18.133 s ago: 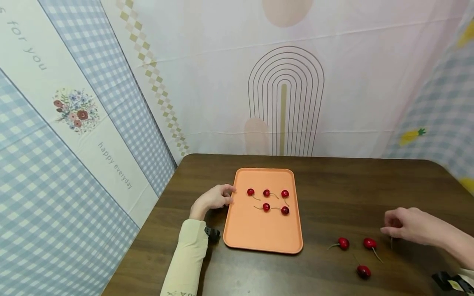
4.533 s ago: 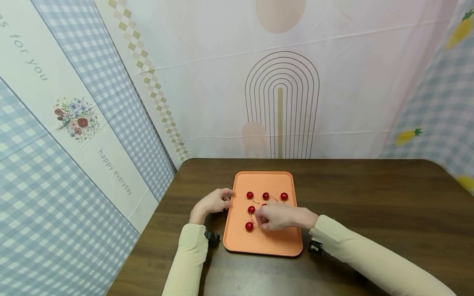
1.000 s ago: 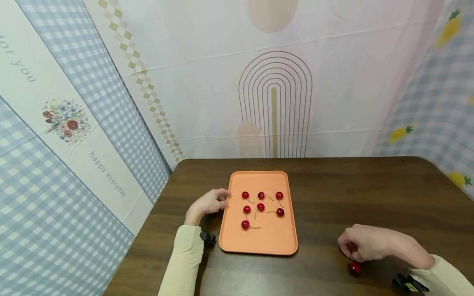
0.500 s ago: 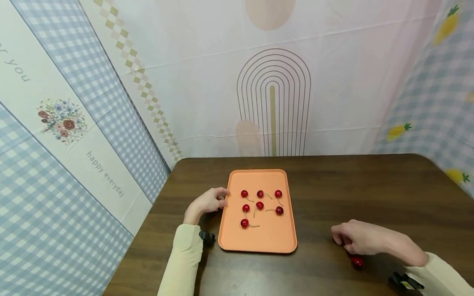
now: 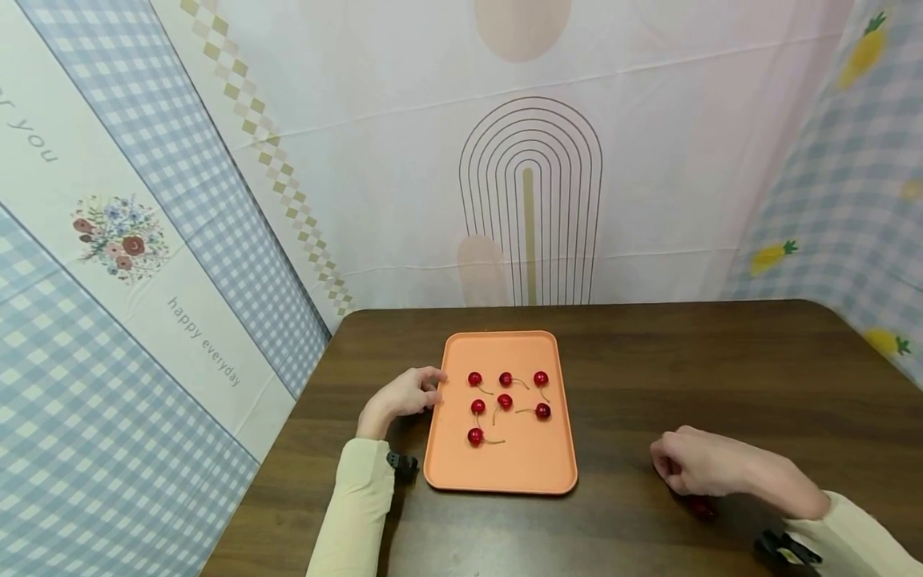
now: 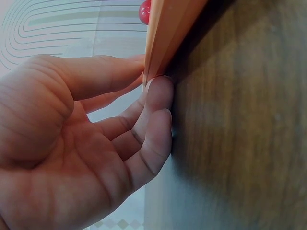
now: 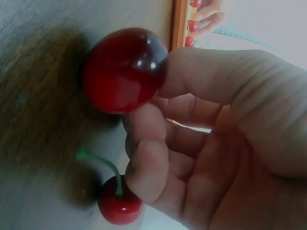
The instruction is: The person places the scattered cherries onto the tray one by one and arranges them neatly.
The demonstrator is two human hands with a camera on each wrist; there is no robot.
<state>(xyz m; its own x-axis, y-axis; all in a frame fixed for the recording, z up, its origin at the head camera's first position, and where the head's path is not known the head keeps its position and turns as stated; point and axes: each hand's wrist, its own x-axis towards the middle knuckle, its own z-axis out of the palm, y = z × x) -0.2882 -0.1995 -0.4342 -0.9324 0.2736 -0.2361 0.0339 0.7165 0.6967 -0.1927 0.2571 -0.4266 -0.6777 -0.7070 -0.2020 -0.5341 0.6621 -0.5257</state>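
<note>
At the left edge of an orange tray (image 5: 497,473), my left hand (image 5: 404,394) holds the rim, the thumb tip on one side and fingers against the other in the left wrist view. Several red cherries (image 5: 505,401) with thin stems lie spread on the tray. My right hand (image 5: 710,463) is low over the table to the tray's right, fingers bent. In the right wrist view its thumb and fingers pinch one cherry (image 7: 125,72), whose stem is hidden. Another cherry (image 7: 119,203) with a green stem lies on the table beside the lower fingers.
The dark wooden table (image 5: 613,344) runs back to a printed cloth (image 5: 404,200) hanging behind it. A blue checked cloth (image 5: 94,417) hangs along the left side. Both sleeved forearms reach in from the front.
Since the oldest frame, two more cherries have come onto the tray and one there has shifted. In the last second, my right hand stays low over the table cherries; my left keeps the rim.
</note>
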